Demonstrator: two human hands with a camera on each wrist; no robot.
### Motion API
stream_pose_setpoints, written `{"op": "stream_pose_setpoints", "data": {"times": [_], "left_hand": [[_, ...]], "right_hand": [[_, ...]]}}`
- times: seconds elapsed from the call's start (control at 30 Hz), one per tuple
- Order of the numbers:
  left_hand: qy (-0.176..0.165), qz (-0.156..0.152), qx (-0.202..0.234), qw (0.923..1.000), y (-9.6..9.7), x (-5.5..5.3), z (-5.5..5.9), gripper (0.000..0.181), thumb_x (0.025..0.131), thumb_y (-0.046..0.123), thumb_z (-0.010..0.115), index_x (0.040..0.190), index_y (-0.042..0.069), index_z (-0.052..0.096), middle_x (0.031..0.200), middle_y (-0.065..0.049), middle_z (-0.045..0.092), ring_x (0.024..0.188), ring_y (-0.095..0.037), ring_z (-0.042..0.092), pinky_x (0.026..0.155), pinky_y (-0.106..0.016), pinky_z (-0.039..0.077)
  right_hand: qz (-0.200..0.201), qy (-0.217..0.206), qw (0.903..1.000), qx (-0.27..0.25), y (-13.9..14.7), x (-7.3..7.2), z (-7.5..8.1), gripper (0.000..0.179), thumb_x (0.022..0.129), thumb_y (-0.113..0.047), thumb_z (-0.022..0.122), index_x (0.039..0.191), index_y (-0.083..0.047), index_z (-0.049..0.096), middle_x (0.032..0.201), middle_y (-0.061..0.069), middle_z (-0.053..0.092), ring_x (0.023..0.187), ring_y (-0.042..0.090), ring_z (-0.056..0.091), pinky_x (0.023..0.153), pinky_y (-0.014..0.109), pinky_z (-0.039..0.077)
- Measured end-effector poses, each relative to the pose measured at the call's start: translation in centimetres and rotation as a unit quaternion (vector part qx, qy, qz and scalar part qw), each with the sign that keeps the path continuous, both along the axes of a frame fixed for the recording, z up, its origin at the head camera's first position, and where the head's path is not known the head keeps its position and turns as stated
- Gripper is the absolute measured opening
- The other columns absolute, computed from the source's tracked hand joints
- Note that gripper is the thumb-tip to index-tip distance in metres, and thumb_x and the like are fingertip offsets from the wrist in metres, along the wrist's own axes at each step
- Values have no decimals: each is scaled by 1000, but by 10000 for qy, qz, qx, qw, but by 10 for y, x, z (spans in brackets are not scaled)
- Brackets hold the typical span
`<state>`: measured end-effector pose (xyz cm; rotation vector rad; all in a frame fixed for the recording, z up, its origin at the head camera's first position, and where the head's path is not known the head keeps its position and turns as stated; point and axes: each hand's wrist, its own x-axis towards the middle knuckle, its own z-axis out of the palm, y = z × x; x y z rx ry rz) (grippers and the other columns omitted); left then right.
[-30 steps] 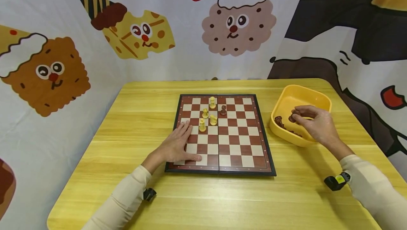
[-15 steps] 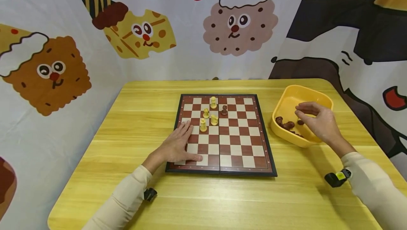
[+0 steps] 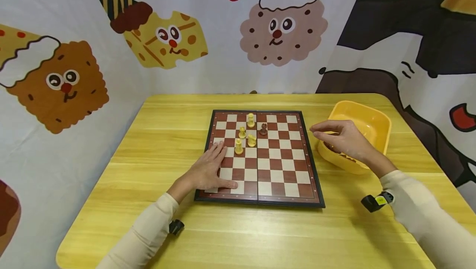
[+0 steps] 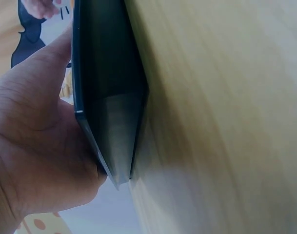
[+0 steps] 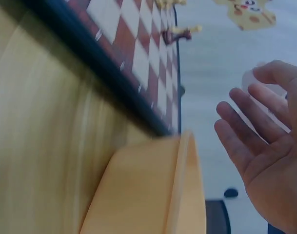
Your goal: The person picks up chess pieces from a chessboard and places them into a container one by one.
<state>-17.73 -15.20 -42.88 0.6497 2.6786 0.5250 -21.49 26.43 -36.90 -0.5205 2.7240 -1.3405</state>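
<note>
A folding chessboard point(image 3: 275, 165) lies on a wooden table point(image 3: 148, 157), its far edge near the table's far edge, with a seam running from its near edge to its far edge. The left hand point(image 3: 206, 172) rests on the board's left part with fingers spread and straight, the thumb lying toward the near left corner; it grips no piece. Five pieces stand upright toward the far edge. Left of the seam, a tall yellow piece point(image 3: 251, 120) is closest to that edge, then a small yellow piece point(image 3: 242, 132), a yellow knight point(image 3: 251, 140) and another tall yellow piece point(image 3: 239, 146), which is just beside the left fingertips, apart from them. A dark brown piece point(image 3: 263, 129) is just right of the seam. Toward the table's far right corner sits a yellow tub point(image 3: 366, 126) with brown pieces point(image 3: 332, 148) inside, partly hidden by the right hand point(image 3: 343, 139). That hand hangs over the tub's left rim, fingers loosely bent and parted from the thumb, with nothing between them. A black wrist camera point(image 3: 376, 201) is strapped by the right sleeve point(image 3: 424, 203). Behind the table hangs a cartoon-printed cloth point(image 3: 223, 54).
</note>
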Motion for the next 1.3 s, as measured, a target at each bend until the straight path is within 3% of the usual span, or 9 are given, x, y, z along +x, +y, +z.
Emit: {"op": "stream_pose_setpoints", "data": {"times": [0.1,0.17,0.27,0.43,0.6,0.83,1.3], "left_hand": [[22,48,-6,10000,-2,0,1,123,82,68,73,161,-2,11,169,-16,-2,153,-35,-2,121,-51,7],[32,42,-31,10000,-3,0,1,123,82,68,73,161,-2,11,169,-17,-3,153,-35,-2,121,-51,7],[15,38,-53,10000,-4,0,-1,123,82,68,73,161,-2,10,168,-16,-4,153,-35,-3,121,-51,7],[49,14,-43,10000,-2,-1,-4,123,82,69,72,161,-2,11,169,-15,-4,154,-33,-4,122,-50,6],[44,-52,-78,9999,3,-3,-5,124,82,71,71,162,-1,10,169,-14,-5,154,-31,-4,122,-47,5],[-64,-46,-134,9999,5,-3,-4,125,81,72,71,162,1,8,169,-12,-7,154,-30,-5,122,-46,5],[-10,24,-136,9999,0,-1,-1,124,81,70,73,162,1,10,169,-12,-4,154,-30,-4,122,-47,5]], "right_hand": [[190,58,9995,226,-19,-11,2,34,101,-25,68,126,-2,71,123,15,69,111,29,66,86,33,57],[263,-94,9993,232,-31,-20,2,35,100,-25,69,127,-1,71,123,16,69,114,33,64,91,42,55],[347,-208,9988,286,-49,-35,-1,37,99,-25,71,127,-1,70,123,17,69,114,34,64,91,51,53],[512,-147,9981,314,-77,-57,-14,35,97,-19,73,125,1,70,125,18,68,109,32,66,88,48,55],[550,-447,9971,292,-96,-72,-32,41,95,-12,73,132,5,65,130,21,65,114,36,64,88,50,55],[339,-446,9981,239,-110,-80,-50,40,95,-12,73,132,1,66,127,17,67,116,34,63,90,50,54],[365,-293,9985,280,-127,-81,-58,31,95,-12,75,124,-2,73,117,12,72,106,28,66,85,43,56]]}}
